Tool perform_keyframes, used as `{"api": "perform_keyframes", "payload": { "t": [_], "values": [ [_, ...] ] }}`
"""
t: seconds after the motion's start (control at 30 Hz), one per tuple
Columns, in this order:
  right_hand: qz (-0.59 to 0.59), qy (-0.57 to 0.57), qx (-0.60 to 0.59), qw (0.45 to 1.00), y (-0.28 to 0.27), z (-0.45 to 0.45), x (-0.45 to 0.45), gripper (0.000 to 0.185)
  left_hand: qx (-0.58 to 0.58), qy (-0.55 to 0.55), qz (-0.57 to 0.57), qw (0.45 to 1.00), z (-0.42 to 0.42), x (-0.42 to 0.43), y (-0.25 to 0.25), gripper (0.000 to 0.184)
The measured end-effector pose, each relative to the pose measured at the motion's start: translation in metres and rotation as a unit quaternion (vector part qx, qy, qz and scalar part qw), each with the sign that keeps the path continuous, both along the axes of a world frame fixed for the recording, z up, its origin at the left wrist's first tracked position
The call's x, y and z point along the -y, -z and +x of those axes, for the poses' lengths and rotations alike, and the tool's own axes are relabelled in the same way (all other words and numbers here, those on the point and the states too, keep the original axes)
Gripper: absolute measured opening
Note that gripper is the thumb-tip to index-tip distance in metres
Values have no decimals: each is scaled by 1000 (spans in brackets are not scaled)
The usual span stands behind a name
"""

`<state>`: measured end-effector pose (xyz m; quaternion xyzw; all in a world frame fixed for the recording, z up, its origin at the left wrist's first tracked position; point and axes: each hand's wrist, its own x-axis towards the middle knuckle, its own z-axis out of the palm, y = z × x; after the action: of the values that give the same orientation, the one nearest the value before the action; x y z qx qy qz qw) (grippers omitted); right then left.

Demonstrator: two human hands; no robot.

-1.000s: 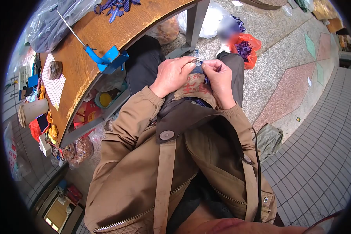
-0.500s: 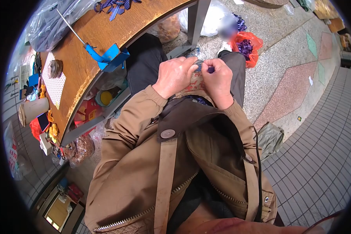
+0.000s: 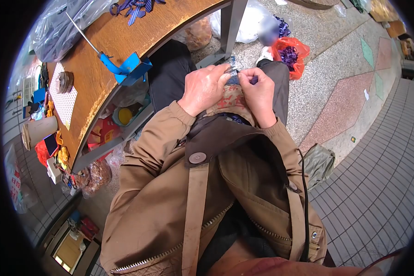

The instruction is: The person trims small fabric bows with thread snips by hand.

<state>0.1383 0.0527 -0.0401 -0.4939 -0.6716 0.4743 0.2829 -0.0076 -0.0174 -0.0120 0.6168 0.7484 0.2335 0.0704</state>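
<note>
Over my lap, my left hand (image 3: 204,88) is closed in a pinch, with a small shiny bit at its fingertips that I cannot make out. Just to its right, my right hand (image 3: 259,93) pinches a dark blue striped fabric strip (image 3: 254,80), mostly hidden by the fingers. A narrow gap separates the two sets of fingertips. Beneath them, a pale cloth with red printing (image 3: 233,97) lies across my lap. Similar striped fabric strips (image 3: 134,10) lie on the wooden table.
To the left, the curved wooden table (image 3: 170,18) carries a blue metal bracket with a rod (image 3: 132,69), a plastic bag (image 3: 64,32) and a round metal piece (image 3: 65,82). A red bag of purple strips (image 3: 290,56) sits on the floor beyond my right knee.
My hands have drawn slightly apart, the left one shifting a little left. A gap and a small shiny bit now show between the fingertips, and more of the printed cloth is visible.
</note>
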Motion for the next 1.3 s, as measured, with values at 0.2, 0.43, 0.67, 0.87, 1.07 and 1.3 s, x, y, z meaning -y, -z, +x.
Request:
{"api": "perform_keyframes", "payload": {
  "t": [0.2,0.43,0.67,0.87,1.07,1.3],
  "values": [
    [-282,61,-278,916,5,1,-8,7,112,-11,79,990,-2,-2,15,16],
    [-488,12,-455,745,23,12,-19,9,376,-27,-32,926,0,-1,12,12],
    [-495,66,-452,740,18,6,-12,11,214,28,58,975,10,-4,2,9],
    [-480,41,-443,756,16,4,-7,13,303,25,-22,952,6,-2,9,7],
    [-481,39,-429,764,9,5,-7,15,624,-51,-89,775,1,-1,7,5],
    [-350,48,-381,854,4,3,-3,17,765,-91,-117,627,-7,-1,-4,4]
  ]
}}
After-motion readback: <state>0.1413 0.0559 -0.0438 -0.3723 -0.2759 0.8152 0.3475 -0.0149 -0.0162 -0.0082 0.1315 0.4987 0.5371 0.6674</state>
